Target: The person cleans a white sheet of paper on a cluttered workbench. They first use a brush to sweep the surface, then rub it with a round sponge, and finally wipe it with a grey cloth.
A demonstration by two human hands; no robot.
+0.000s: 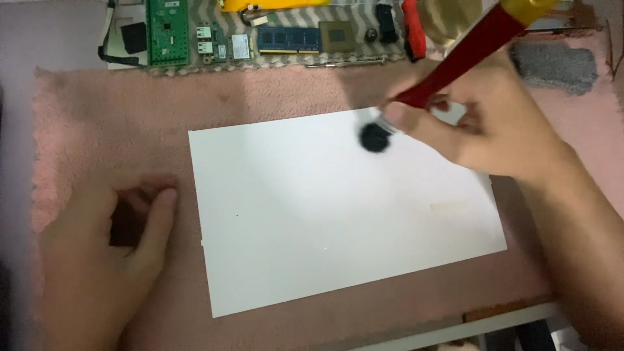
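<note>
My right hand point(484, 133) grips a brush with a red handle point(465, 55) and a yellow end; its round black tip point(375, 138) hovers over or touches the upper right part of a white sheet point(312, 227). The sheet lies flat on a pink fuzzy mat point(117, 123). My left hand point(107, 260) rests on the mat just left of the sheet, fingers loosely curled around something dark that I cannot make out.
Along the far edge lie a green circuit board point(168, 31), small electronic cards point(224, 45), a blue memory module point(288, 39), a square chip point(337, 36), a yellow object point(273, 5) and a red-handled tool point(413, 29). A grey patch point(556, 65) sits far right.
</note>
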